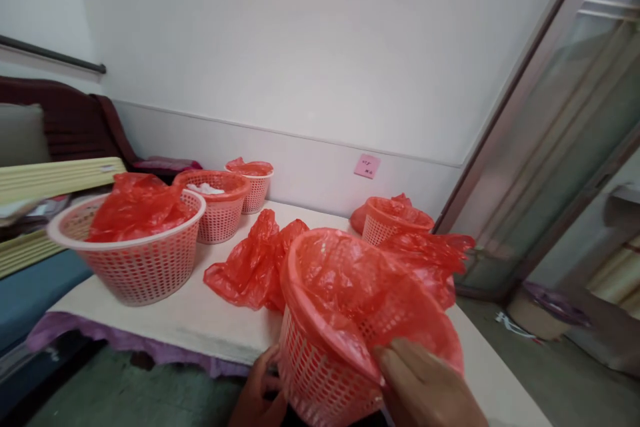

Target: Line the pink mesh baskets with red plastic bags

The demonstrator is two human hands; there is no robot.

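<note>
At nine o'clock, large pink basket (131, 260) heaped with red plastic. At centre, loose red bag (253, 267) on table (200, 320). At six o'clock, tilted lattice basket (320, 360), thin red liner (360, 293) draped over rim. Left hand (257, 393) cupped against basket's side; right hand (425, 387) pinching liner at rim. Probably light, stiff basket; flimsy, slippery, tearable film, best gripped at edge.

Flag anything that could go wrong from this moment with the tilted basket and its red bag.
1. The near basket is tilted at the table's front edge, steadied only by the left hand; it might slip off.
2. The right hand presses the thin red bag over the rim; the film could tear or pull loose.
3. A loose red bag lies beside it and could get swept off.
</note>
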